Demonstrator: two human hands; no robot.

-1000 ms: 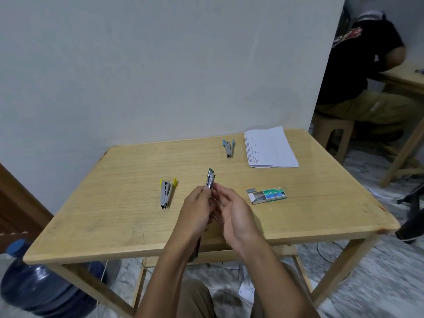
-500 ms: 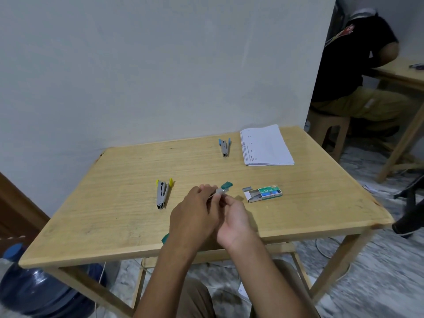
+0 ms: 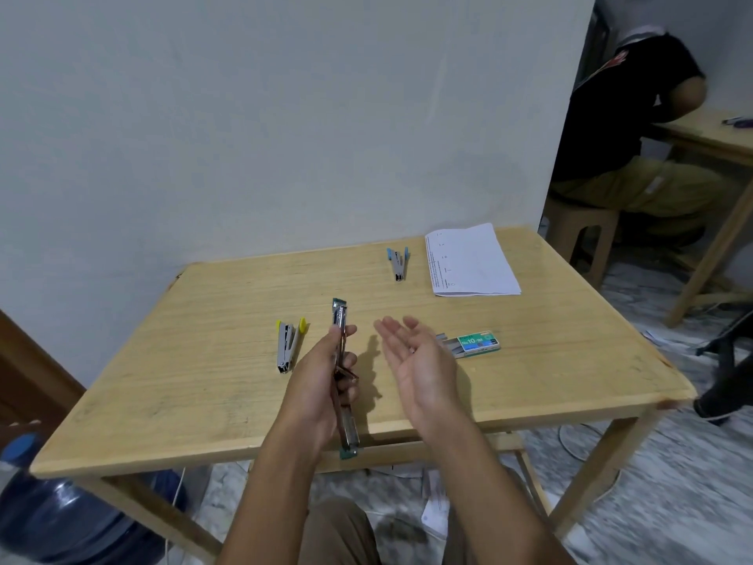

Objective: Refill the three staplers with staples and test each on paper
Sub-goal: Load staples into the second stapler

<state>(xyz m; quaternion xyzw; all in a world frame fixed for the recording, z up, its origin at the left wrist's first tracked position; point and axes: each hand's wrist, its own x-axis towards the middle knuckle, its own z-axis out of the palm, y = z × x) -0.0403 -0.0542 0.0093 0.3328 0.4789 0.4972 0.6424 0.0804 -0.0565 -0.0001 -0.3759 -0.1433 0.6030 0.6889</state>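
half a second back the two hands were bunched together on the green-tipped metal stapler (image 3: 340, 320); now they are apart. the left hand (image 3: 318, 385) alone grips the stapler round its middle, and the stapler is swung out into one long line, one green end pointing away over the light wooden worktop (image 3: 203, 360) and the other hanging past the near edge towards the lap. the right hand (image 3: 415, 360) has let go and floats palm-up with loose fingers, holding nothing as far as can be seen.

by my reading the stapler is now laid open for loading, so the refill of this first one is under way but no staples are in hand yet. the small green-and-white cardboard staple box (image 3: 474, 344), its tray slid partly out, lies just beyond the right hand's fingers, an easy reach.

the yellow-tipped stapler (image 3: 288, 348) lies just left of the left hand, the blue-tipped stapler (image 3: 398, 263) sits further back, beside the white sheets of paper (image 3: 468, 261) by the far right corner. bare wood runs between the hands and around the box, so there is room to work. the one risk is the stapler's overhanging end: anything loose slipping from it would fall to the floor, not the worktop.
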